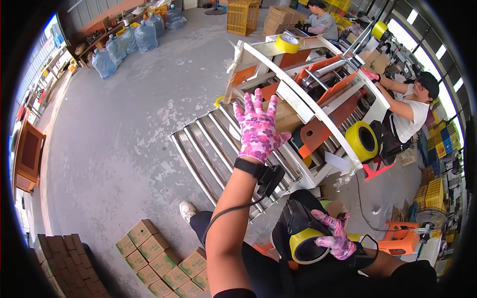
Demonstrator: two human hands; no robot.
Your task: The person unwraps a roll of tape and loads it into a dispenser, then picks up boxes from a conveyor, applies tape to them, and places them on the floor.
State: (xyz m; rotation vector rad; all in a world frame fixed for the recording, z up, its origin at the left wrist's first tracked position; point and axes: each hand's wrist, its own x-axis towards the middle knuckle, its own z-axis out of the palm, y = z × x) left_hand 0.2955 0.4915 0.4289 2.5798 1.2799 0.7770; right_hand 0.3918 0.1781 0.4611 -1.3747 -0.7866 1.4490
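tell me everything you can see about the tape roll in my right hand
The tape roll is a yellow ring of tape, glossy like plastic, with a dark hollow centre facing the camera. It sits low in the picture, against the person's dark-clothed lap, seemingly mounted in a black holder above it. The right hand, in a pink flowered glove, grips its upper right edge. No loose tape end shows.

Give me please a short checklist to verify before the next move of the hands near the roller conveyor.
1. Left hand free: ok, open, fingers spread above the roller conveyor.
2. Right hand grips yellow tape roll: ok.
3. Cardboard box inside the sealing machine: ok.
4. Left hand touching box: cannot tell.
5. Co-worker's gloved hand away from the machine: not ok, it rests on it.
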